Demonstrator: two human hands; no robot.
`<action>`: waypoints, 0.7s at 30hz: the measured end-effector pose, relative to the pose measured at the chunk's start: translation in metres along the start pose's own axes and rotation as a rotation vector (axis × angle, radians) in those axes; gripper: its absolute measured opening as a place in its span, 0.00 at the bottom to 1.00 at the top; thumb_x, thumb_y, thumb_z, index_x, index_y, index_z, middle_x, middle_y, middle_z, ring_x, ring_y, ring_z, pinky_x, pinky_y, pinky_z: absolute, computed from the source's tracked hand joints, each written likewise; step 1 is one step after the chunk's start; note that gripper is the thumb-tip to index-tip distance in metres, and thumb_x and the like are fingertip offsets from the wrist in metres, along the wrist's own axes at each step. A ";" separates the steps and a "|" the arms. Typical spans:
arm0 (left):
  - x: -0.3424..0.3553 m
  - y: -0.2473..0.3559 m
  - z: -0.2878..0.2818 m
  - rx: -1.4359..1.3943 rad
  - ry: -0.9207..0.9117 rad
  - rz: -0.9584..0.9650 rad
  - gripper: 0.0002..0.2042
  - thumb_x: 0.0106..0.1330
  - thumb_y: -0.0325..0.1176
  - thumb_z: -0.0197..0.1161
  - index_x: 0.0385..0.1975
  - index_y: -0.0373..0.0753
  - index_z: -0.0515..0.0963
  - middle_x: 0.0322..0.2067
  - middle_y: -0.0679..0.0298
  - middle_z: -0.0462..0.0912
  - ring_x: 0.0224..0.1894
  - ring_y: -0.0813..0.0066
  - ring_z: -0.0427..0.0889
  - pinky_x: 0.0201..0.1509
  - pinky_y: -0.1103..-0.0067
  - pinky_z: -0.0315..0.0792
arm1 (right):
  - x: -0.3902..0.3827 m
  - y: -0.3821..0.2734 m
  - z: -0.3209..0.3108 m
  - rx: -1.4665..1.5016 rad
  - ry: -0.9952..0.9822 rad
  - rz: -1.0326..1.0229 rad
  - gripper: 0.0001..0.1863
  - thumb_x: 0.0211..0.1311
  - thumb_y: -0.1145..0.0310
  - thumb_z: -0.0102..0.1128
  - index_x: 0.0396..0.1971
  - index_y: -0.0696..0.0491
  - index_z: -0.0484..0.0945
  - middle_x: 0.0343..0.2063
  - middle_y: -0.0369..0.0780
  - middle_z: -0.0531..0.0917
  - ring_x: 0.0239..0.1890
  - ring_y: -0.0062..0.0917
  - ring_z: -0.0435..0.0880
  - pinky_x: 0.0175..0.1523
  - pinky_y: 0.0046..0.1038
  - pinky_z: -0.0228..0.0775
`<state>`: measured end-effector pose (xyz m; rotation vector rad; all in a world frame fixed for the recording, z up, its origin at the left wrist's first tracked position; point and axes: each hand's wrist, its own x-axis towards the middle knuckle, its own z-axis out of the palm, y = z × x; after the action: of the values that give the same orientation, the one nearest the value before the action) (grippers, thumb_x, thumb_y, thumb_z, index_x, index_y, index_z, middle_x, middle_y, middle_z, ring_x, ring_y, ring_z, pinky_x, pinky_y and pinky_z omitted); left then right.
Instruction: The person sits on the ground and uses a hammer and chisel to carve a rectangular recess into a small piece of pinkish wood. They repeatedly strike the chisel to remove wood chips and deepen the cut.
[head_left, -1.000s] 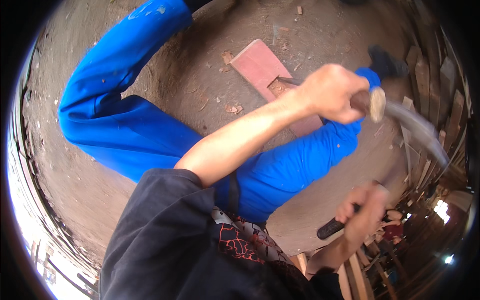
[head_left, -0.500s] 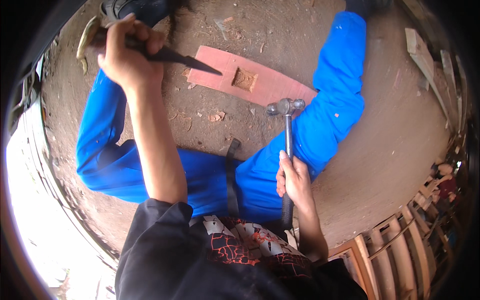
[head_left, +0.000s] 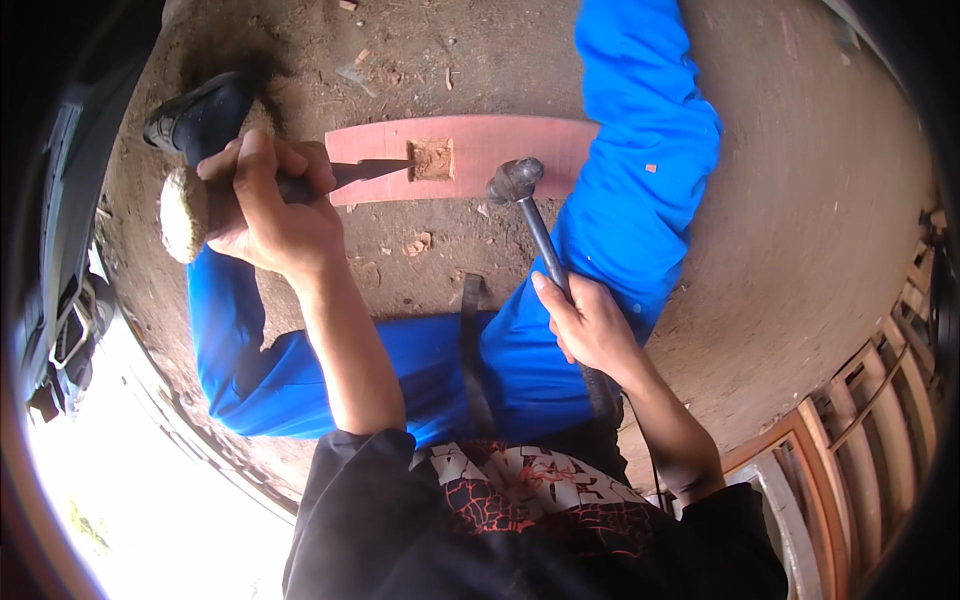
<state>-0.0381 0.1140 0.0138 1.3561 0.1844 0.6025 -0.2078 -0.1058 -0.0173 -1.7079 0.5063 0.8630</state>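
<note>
My left hand is closed around the handle of a chisel. Its pale, frayed butt end sticks out on the left, and the dark blade points right. The blade's tip is at the left edge of a square recess cut into a reddish wooden board; whether it touches the wood I cannot tell. My right hand grips a ball-peen hammer by its shaft. The hammer's head is over the board's right part, right of the recess. My right leg hides the board's right end.
Bent legs in blue trousers lie on both sides of the board. Wood chips are scattered over the dirt floor. Slatted wooden frames stand at the lower right. A dark shoe is at the upper left.
The chisel has levelled out and its tip has come to the recess. My right hand's hammer has shifted left and up, its head tilting. The view has turned, so the board looks more level.
</note>
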 end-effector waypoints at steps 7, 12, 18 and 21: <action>-0.009 -0.009 0.006 -0.159 -0.352 -0.070 0.05 0.61 0.23 0.53 0.24 0.38 0.67 0.13 0.62 0.65 0.09 0.74 0.63 0.11 0.78 0.60 | 0.008 -0.003 0.001 -0.008 -0.028 -0.031 0.24 0.71 0.53 0.49 0.19 0.53 0.64 0.09 0.32 0.68 0.08 0.16 0.69 0.12 0.23 0.60; -0.015 -0.013 0.009 -0.127 -0.625 -0.037 0.03 0.62 0.20 0.50 0.28 0.36 0.66 0.15 0.61 0.65 0.09 0.75 0.65 0.11 0.78 0.62 | 0.007 -0.022 -0.005 0.127 -0.106 0.105 0.25 0.71 0.52 0.49 0.18 0.54 0.65 0.09 0.33 0.69 0.08 0.18 0.71 0.12 0.23 0.61; 0.003 -0.020 0.008 -0.108 -0.587 0.073 0.03 0.63 0.21 0.55 0.30 0.33 0.68 0.13 0.61 0.72 0.10 0.78 0.69 0.16 0.79 0.70 | 0.009 -0.020 -0.007 0.171 -0.121 0.116 0.26 0.71 0.51 0.48 0.17 0.54 0.65 0.09 0.34 0.69 0.07 0.18 0.70 0.12 0.23 0.62; 0.015 -0.016 0.008 -0.013 -0.596 0.276 0.03 0.60 0.17 0.51 0.28 0.33 0.66 0.12 0.60 0.72 0.09 0.78 0.68 0.14 0.79 0.68 | 0.009 -0.020 -0.008 0.177 -0.126 0.109 0.27 0.71 0.50 0.48 0.16 0.54 0.65 0.09 0.34 0.69 0.07 0.18 0.70 0.12 0.23 0.62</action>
<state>-0.0174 0.1130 0.0039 1.5023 -0.4944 0.4002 -0.1855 -0.1065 -0.0110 -1.4655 0.5770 0.9688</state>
